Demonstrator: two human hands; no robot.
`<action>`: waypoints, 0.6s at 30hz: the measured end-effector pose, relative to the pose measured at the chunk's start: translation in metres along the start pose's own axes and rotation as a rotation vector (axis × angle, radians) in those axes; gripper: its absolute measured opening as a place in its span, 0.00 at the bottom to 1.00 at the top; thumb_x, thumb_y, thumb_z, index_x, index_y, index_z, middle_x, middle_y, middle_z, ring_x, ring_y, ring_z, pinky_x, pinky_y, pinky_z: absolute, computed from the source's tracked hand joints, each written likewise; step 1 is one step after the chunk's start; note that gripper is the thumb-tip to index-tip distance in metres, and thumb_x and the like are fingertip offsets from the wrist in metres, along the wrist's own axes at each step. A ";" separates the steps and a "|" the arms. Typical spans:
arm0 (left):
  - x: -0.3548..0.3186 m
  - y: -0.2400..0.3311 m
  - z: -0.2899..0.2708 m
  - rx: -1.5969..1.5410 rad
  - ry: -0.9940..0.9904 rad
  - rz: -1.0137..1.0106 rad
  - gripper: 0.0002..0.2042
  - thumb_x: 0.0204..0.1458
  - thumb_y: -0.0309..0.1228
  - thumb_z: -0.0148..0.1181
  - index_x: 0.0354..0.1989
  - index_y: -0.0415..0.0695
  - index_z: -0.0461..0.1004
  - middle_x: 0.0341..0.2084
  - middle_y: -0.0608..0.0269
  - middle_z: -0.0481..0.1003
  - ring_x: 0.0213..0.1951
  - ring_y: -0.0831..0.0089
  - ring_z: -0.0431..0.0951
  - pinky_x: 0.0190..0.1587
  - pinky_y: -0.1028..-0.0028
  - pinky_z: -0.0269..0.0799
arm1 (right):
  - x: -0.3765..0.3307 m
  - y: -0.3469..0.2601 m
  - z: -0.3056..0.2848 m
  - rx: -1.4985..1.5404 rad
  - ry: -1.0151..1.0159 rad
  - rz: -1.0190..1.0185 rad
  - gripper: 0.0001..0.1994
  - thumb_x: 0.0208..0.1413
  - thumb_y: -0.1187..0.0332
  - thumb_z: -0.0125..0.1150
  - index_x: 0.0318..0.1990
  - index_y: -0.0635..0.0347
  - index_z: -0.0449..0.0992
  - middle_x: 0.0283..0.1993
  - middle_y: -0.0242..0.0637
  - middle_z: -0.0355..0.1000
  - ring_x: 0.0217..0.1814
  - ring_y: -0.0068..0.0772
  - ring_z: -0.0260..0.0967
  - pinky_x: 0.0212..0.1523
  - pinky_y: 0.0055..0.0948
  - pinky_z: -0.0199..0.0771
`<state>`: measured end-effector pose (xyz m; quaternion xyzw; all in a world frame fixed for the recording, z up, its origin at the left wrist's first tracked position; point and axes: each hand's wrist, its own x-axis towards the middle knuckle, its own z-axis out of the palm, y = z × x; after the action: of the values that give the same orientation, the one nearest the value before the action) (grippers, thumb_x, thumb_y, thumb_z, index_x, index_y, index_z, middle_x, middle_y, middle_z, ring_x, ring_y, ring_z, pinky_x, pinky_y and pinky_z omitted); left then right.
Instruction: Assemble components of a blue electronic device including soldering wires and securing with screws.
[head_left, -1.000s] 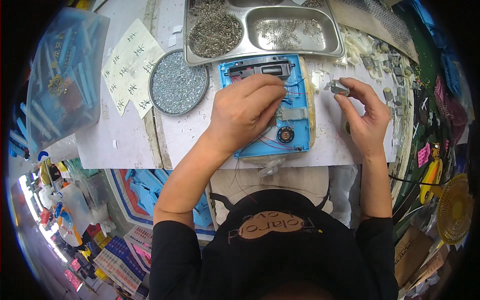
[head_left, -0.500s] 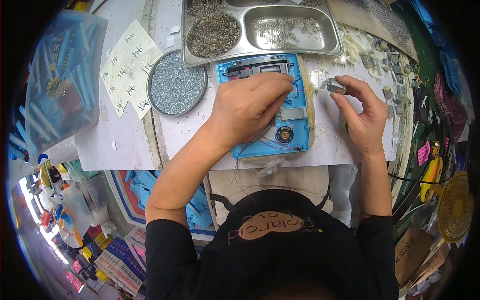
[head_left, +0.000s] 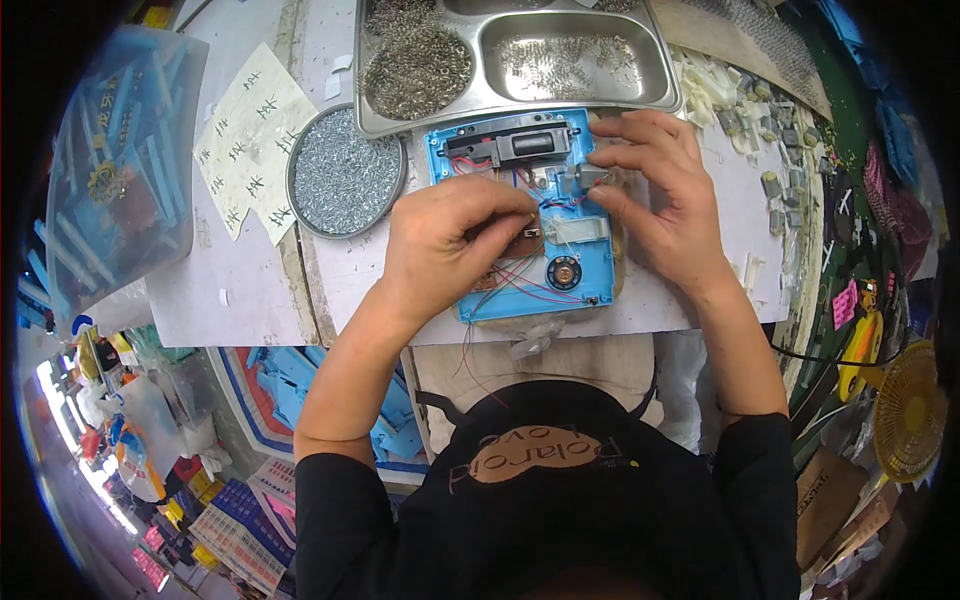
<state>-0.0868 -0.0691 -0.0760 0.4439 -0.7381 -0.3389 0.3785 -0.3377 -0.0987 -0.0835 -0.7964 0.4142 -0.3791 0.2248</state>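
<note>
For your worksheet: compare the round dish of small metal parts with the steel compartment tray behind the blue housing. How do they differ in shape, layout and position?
The round dish is circular with one undivided well; the steel tray is rectangular and split into compartments. The dish lies left of the blue housing; the tray sits at its far edge. The dish is smaller than the tray. Both are metal, hold small silvery parts and rest on the worktable.

Black shirt, sleeves pushed up

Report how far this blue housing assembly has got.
Done: the blue housing already carries a black block, a round speaker and red wires. In hand: the right hand sets a small grey part in; the left hand rests on the wiring. Left: housing lies open, uncovered.
</note>
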 end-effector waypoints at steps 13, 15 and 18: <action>-0.006 -0.007 0.000 -0.054 0.043 0.019 0.07 0.48 0.20 0.68 0.36 0.41 0.81 0.29 0.58 0.82 0.31 0.63 0.83 0.34 0.70 0.78 | 0.011 -0.009 0.000 -0.144 -0.135 0.045 0.12 0.45 0.66 0.74 0.39 0.54 0.85 0.56 0.37 0.73 0.62 0.46 0.59 0.64 0.42 0.60; -0.007 -0.008 0.000 -0.058 0.055 0.029 0.07 0.49 0.20 0.68 0.37 0.41 0.81 0.29 0.58 0.82 0.31 0.63 0.83 0.34 0.70 0.78 | 0.015 -0.013 -0.003 -0.182 -0.158 0.033 0.12 0.45 0.66 0.74 0.39 0.55 0.85 0.56 0.37 0.73 0.61 0.46 0.59 0.63 0.42 0.61; -0.007 -0.006 0.001 -0.080 0.074 -0.004 0.07 0.49 0.20 0.68 0.37 0.41 0.81 0.30 0.58 0.82 0.32 0.63 0.83 0.34 0.70 0.78 | 0.017 -0.015 -0.002 -0.191 -0.179 0.042 0.11 0.45 0.67 0.74 0.38 0.55 0.85 0.54 0.37 0.73 0.59 0.46 0.60 0.62 0.41 0.62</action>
<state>-0.0835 -0.0644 -0.0831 0.4420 -0.7087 -0.3521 0.4224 -0.3257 -0.1046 -0.0654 -0.8359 0.4434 -0.2606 0.1918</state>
